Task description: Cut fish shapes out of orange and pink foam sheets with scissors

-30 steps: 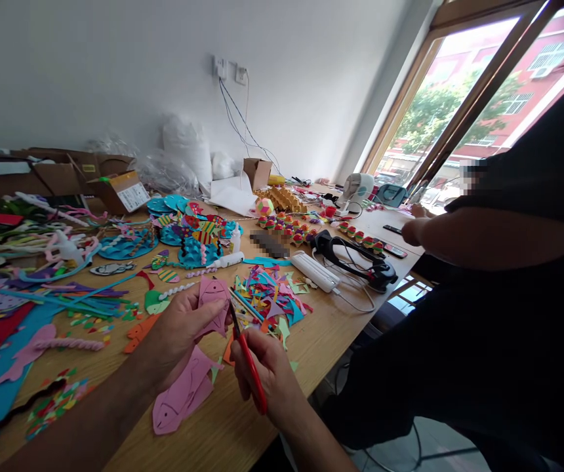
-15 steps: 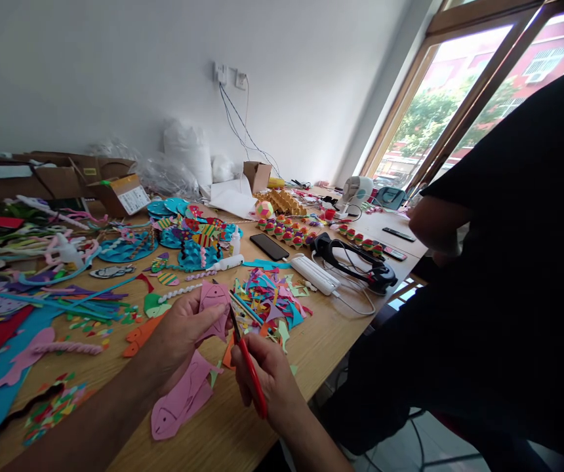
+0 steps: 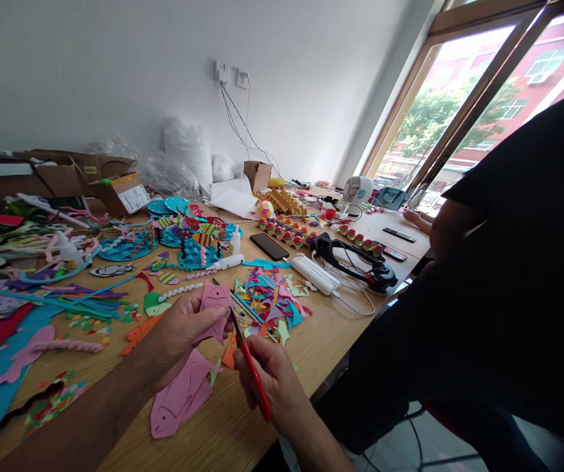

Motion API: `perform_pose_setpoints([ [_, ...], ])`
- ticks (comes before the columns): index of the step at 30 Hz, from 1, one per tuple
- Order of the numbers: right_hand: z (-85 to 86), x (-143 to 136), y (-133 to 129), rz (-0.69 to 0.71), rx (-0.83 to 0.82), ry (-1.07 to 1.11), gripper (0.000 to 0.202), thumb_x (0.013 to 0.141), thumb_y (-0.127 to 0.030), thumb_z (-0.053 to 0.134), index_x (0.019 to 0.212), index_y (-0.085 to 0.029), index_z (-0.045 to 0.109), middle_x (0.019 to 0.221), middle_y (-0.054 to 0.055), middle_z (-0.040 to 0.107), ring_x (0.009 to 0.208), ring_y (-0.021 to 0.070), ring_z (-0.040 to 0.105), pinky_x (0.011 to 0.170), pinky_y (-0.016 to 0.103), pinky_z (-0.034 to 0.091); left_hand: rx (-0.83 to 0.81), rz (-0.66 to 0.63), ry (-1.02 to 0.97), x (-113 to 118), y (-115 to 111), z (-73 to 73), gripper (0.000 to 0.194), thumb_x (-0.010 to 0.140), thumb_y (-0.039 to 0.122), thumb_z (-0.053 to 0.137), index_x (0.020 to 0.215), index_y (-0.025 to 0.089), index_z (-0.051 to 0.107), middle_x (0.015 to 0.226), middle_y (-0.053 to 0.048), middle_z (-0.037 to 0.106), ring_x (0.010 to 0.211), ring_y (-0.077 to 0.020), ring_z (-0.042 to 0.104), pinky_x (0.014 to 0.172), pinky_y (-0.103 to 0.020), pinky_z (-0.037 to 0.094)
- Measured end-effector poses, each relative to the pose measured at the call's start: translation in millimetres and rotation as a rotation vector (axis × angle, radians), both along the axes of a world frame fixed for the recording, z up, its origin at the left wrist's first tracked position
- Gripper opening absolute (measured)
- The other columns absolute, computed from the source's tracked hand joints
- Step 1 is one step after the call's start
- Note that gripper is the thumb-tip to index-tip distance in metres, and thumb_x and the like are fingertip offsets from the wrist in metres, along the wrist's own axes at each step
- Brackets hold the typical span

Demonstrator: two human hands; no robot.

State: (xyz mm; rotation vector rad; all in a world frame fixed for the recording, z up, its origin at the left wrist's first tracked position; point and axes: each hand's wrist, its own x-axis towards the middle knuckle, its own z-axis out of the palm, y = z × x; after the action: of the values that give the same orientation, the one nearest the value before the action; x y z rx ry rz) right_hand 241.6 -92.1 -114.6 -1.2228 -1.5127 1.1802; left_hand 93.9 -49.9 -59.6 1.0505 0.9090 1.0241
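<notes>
My left hand [image 3: 183, 331] pinches a pink fish cutout [image 3: 214, 301] with dark drawn lines, held above the table. Closed round red-handled scissors [image 3: 252, 370], my right hand [image 3: 275, 380] keeps their dark blades along the cutout's right edge. Below my hands, more pink fish pieces [image 3: 178, 396] with drawn outlines lie on the wood. Orange fish cutouts [image 3: 141, 334] rest left of my left hand, partly covered by it. A heap of coloured scraps [image 3: 272, 298] spreads just beyond the scissors.
A white power strip [image 3: 315, 274], a black headset-like strap [image 3: 355, 262] and a phone [image 3: 269, 246] lie beyond the scraps. Blue plates [image 3: 132, 246] with fish crafts stand farther back left. A person in dark clothes [image 3: 508, 295] is close on the right.
The scissors and my right hand have shifted slightly right and down. The person on the right has leaned, and a hand now shows on the table near the window.
</notes>
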Motion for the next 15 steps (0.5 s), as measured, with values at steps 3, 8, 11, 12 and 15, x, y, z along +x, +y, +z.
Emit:
perform_pose_setpoints([
  [3,-0.6,2.8,0.2,0.001,0.019,-0.035,0.043,0.085,-0.053,0.050,0.057,-0.021,0.039,0.044,-0.006,0.034,0.042,0.0083,0.033,0.041,0.021,0.022,-0.003,-0.017,-0.006,-0.2,0.0,-0.5,0.016,0.059,0.028,0.077,0.062,0.016,0.067,0.057,0.002,0.065,0.057,-0.0125,0.055,0.056,-0.022,0.044],
  [8,-2.3,4.3,-0.5,-0.002,0.029,-0.075,0.038,0.085,-0.045,0.052,0.057,-0.022,0.038,0.044,-0.006,0.034,0.042,0.0085,0.032,0.041,0.021,0.022,-0.001,-0.036,-0.017,-1.7,0.5,-4.8,0.015,0.063,0.028,0.076,0.066,0.017,0.067,0.059,0.002,0.066,0.057,-0.0120,0.056,0.057,-0.022,0.045],
  [11,-2.3,4.2,-0.3,-0.006,0.027,-0.078,0.037,0.084,-0.043,0.052,0.057,-0.022,0.039,0.043,-0.006,0.035,0.042,0.0088,0.033,0.041,0.021,0.022,-0.001,-0.040,-0.005,-2.8,1.2,-6.3,0.015,0.065,0.029,0.076,0.066,0.017,0.067,0.060,0.001,0.067,0.058,-0.0127,0.056,0.057,-0.023,0.045],
  [12,-2.1,4.0,-0.2,-0.007,0.026,-0.078,0.037,0.084,-0.043,0.052,0.057,-0.022,0.039,0.043,-0.006,0.035,0.042,0.0088,0.034,0.041,0.021,0.023,-0.003,-0.040,-0.001,-3.1,1.4,-6.4,0.015,0.064,0.029,0.076,0.067,0.017,0.067,0.060,0.001,0.067,0.058,-0.0131,0.057,0.057,-0.024,0.045],
  [15,-1.1,3.2,-0.1,-0.007,0.020,-0.068,0.036,0.083,-0.043,0.052,0.057,-0.022,0.040,0.043,-0.007,0.034,0.042,0.0086,0.033,0.041,0.021,0.023,-0.002,-0.047,0.012,-4.5,1.9,-6.2,0.015,0.064,0.028,0.076,0.068,0.017,0.068,0.060,0.000,0.067,0.058,-0.0136,0.057,0.057,-0.024,0.046],
])
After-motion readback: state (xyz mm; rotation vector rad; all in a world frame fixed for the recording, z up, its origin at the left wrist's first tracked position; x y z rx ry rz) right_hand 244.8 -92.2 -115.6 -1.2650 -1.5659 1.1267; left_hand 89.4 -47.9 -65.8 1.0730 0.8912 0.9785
